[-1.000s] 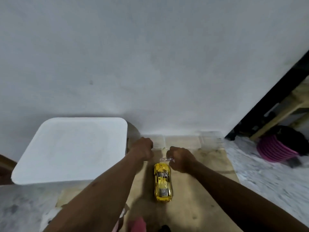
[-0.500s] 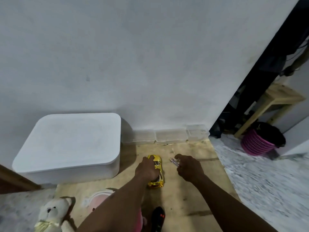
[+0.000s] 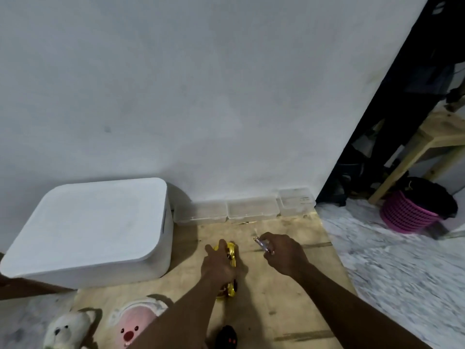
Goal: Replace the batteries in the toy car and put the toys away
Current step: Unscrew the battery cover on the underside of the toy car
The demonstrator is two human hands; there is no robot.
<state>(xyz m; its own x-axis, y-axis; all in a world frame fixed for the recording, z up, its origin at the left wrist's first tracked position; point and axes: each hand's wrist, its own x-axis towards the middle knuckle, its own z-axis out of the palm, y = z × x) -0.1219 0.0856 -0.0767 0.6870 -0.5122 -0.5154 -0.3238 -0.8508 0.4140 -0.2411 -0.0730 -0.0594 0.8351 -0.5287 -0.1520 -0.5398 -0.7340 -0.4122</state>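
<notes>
The toy car (image 3: 231, 250) is held down on the wooden board (image 3: 289, 306) by the left hand (image 3: 218, 263), which is curled over its body. The car's long axis runs away from the person, toward the wall (image 3: 226, 96). The right hand (image 3: 285, 253) is closed on a small tool (image 3: 263, 244). The car lies just left of that grip, apart from it.

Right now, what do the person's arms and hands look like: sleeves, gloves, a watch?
The left forearm and right forearm are bare to the frame's edge, no sleeves. The left hand and right hand wear no gloves. No watch or band shows at either wrist; rings are too blurred to tell.
</notes>
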